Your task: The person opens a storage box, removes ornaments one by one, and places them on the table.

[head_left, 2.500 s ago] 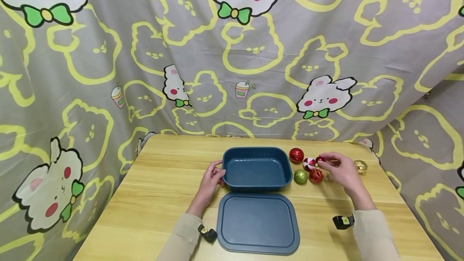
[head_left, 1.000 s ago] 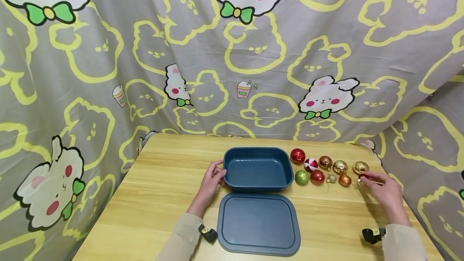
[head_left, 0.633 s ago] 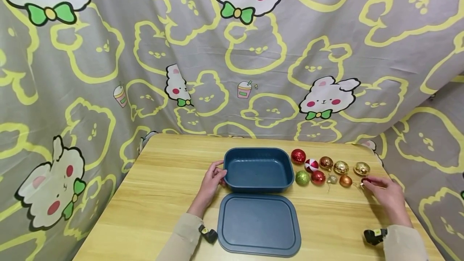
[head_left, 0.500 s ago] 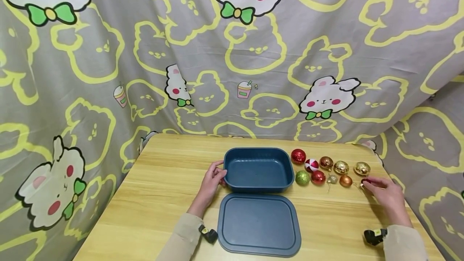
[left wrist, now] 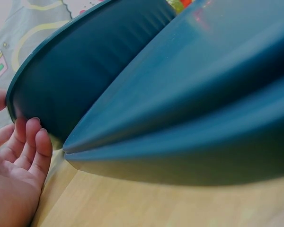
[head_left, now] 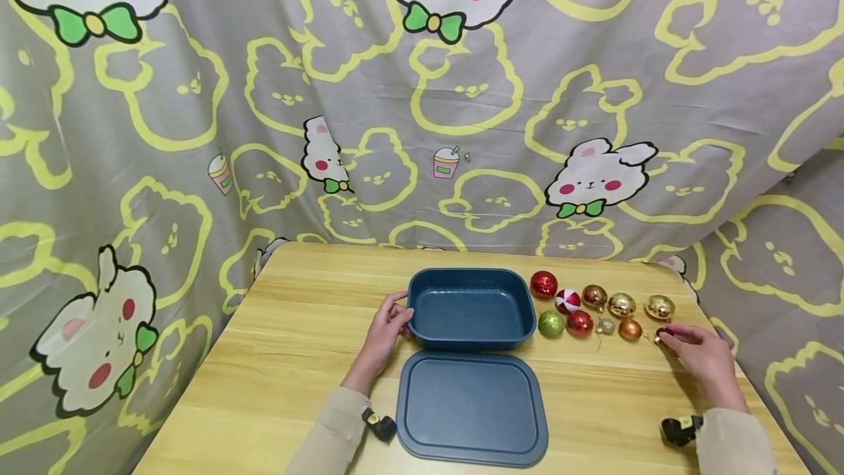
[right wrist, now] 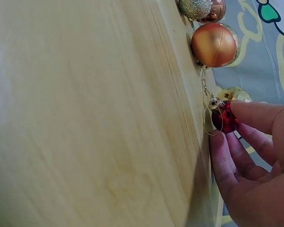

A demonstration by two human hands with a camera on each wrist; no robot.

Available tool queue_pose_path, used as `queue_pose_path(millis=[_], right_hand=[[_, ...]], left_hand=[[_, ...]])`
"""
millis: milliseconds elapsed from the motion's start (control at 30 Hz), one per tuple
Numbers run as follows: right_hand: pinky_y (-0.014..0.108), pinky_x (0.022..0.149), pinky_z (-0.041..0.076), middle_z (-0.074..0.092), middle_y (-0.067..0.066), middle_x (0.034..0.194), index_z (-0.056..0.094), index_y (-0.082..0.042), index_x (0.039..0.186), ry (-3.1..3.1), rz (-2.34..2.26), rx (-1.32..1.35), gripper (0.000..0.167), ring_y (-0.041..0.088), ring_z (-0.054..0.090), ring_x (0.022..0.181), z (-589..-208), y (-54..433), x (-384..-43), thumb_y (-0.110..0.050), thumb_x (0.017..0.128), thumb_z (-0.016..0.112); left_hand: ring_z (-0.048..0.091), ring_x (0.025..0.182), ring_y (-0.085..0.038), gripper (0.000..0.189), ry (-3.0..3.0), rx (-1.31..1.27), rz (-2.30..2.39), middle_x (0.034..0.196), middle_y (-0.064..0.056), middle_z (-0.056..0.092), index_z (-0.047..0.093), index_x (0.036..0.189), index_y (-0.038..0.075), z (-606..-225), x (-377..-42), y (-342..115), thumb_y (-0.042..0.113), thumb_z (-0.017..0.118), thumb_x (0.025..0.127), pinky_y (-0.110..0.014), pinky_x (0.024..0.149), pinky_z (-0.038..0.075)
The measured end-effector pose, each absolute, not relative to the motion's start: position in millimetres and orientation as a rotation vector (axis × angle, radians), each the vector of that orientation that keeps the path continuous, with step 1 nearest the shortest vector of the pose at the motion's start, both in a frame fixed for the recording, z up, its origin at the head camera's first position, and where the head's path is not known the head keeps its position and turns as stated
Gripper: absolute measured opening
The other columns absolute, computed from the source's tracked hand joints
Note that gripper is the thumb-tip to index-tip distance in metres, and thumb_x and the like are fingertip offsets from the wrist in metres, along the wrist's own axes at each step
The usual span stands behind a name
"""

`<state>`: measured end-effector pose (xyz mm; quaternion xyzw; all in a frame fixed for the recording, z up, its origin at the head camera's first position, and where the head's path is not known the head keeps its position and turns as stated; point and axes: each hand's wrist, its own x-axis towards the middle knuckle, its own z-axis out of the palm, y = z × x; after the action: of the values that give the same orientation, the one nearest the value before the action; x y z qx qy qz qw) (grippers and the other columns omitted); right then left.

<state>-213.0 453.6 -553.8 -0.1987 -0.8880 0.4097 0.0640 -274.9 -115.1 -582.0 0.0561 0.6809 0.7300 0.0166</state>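
A dark blue rectangular food container (head_left: 471, 308) stands uncovered on the wooden table, its inside bare. My left hand (head_left: 384, 327) holds its left end; in the left wrist view the curled fingers (left wrist: 32, 142) lie against the wall. At the right end of a double row of Christmas baubles, my right hand (head_left: 702, 354) pinches a small dark red bauble (right wrist: 224, 117) between thumb and fingertips, close over the table. A gold loop of string hangs from its cap. Beside it sit an orange bauble (head_left: 630, 329) and a shiny gold bauble (head_left: 659, 306).
The flat blue-grey lid (head_left: 472, 409) lies in front of the container. Nearer the container are a green bauble (head_left: 551, 323), a red-and-white bauble (head_left: 568, 301), red baubles and a small glittery bauble (head_left: 606, 326). A patterned curtain (head_left: 369, 94) hangs behind the table (head_left: 297, 328).
From over the bauble group, my right hand has moved right with the small red bauble, uncovering several baubles. Over the last half second it has hardly moved. The left hand stays at the container.
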Motion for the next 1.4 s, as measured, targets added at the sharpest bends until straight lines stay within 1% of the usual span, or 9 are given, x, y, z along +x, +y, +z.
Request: queue_pose_path(millis=[167, 433, 667, 867, 1100, 1267, 1400], right_hand=[[0.015, 0.066, 0.044, 0.057, -0.034, 0.078, 0.064, 0.010, 0.128, -2.671, 1.253, -0.623, 0.052, -0.017, 0.046, 0.073, -554.5, 452.8, -214.5, -0.032, 0.098, 0.071], [0.013, 0.064, 0.047, 0.060, -0.030, 0.079, 0.062, 0.011, 0.131, -2.672, 1.275, -0.633, 0.053, -0.016, 0.047, 0.072, -556.4, 453.1, -214.6, -0.030, 0.099, 0.070], [0.012, 0.064, 0.046, 0.065, -0.024, 0.083, 0.059, 0.012, 0.135, -2.669, 1.309, -0.641, 0.059, -0.018, 0.047, 0.072, -556.5, 454.9, -215.2, -0.033, 0.099, 0.070], [0.014, 0.064, 0.051, 0.061, -0.028, 0.080, 0.056, 0.015, 0.135, -2.642, 1.388, -0.621, 0.059, -0.014, 0.053, 0.072, -555.8, 453.8, -212.4, -0.031, 0.099, 0.069], [0.018, 0.064, 0.052, 0.059, -0.031, 0.079, 0.055, 0.014, 0.136, -2.635, 1.435, -0.608, 0.062, -0.007, 0.060, 0.072, -554.6, 454.1, -209.7, -0.035, 0.100, 0.068], [0.018, 0.064, 0.052, 0.060, -0.029, 0.080, 0.054, 0.012, 0.139, -2.650, 1.435, -0.632, 0.064, -0.007, 0.061, 0.072, -553.3, 455.4, -210.0, -0.037, 0.101, 0.066], [0.019, 0.064, 0.052, 0.062, -0.027, 0.082, 0.052, 0.013, 0.141, -2.667, 1.418, -0.625, 0.065, -0.006, 0.061, 0.072, -551.2, 455.2, -209.0, -0.036, 0.101, 0.065]], left_hand=[[0.057, 0.067, -0.016, 0.045, 2.089, 0.174, 2.268, 0.091, -0.009, 0.060, 0.047, 0.146, -0.007, -580.8, -275.7, -115.5, 0.005, 0.058, 0.104, -0.027, 0.064, 0.053], [0.057, 0.067, -0.013, 0.044, 2.137, 0.158, 2.258, 0.090, -0.004, 0.059, 0.051, 0.146, 0.000, -580.9, -274.6, -114.0, 0.010, 0.060, 0.104, -0.024, 0.065, 0.053], [0.057, 0.067, -0.013, 0.042, 2.151, 0.177, 2.259, 0.088, -0.003, 0.058, 0.052, 0.144, 0.000, -580.2, -272.8, -113.9, 0.012, 0.060, 0.104, -0.025, 0.065, 0.053], [0.057, 0.067, -0.014, 0.040, 2.144, 0.157, 2.262, 0.088, -0.004, 0.058, 0.054, 0.143, 0.003, -581.5, -273.3, -113.5, 0.012, 0.060, 0.104, -0.025, 0.065, 0.053], [0.057, 0.068, -0.014, 0.040, 2.141, 0.157, 2.268, 0.089, -0.006, 0.058, 0.055, 0.143, 0.003, -579.9, -272.3, -113.1, 0.013, 0.061, 0.104, -0.024, 0.065, 0.053], [0.056, 0.068, -0.013, 0.043, 2.143, 0.177, 2.272, 0.090, -0.007, 0.059, 0.051, 0.145, -0.001, -579.4, -272.1, -113.6, 0.012, 0.060, 0.104, -0.024, 0.065, 0.053], [0.056, 0.068, -0.014, 0.043, 2.141, 0.167, 2.278, 0.092, -0.012, 0.060, 0.052, 0.144, 0.000, -578.9, -271.7, -113.3, 0.011, 0.061, 0.104, -0.024, 0.065, 0.052]])
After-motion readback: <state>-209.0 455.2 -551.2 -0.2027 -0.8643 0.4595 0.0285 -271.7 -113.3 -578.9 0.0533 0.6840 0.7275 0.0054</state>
